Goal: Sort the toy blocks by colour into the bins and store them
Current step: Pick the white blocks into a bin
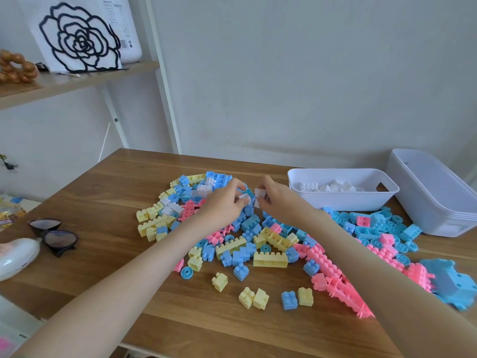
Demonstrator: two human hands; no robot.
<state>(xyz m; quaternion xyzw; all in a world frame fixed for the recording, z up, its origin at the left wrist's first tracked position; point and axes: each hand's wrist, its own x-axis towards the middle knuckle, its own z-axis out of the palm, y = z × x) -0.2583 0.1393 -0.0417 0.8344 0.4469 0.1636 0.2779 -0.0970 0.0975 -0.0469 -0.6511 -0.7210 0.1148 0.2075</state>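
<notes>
The right hand (277, 200) has a pinch grip on a white block (260, 193), held at its fingertips above the heap. The left hand (224, 205) meets it close beside, its own grip closed on a second white piece (245, 198); whether the two pieces touch is hard to tell. Both hands hover over the far middle of the blocks (258, 244), a loose spread of blue, pink, yellow and a few white ones on the tabletop (108, 192). Just right of the hands stands a white bin (343, 200) holding only white blocks. A second, deeper bin (436, 197) stands further right by the wall. Sunglasses (53, 235) lie well apart at the left edge.
</notes>
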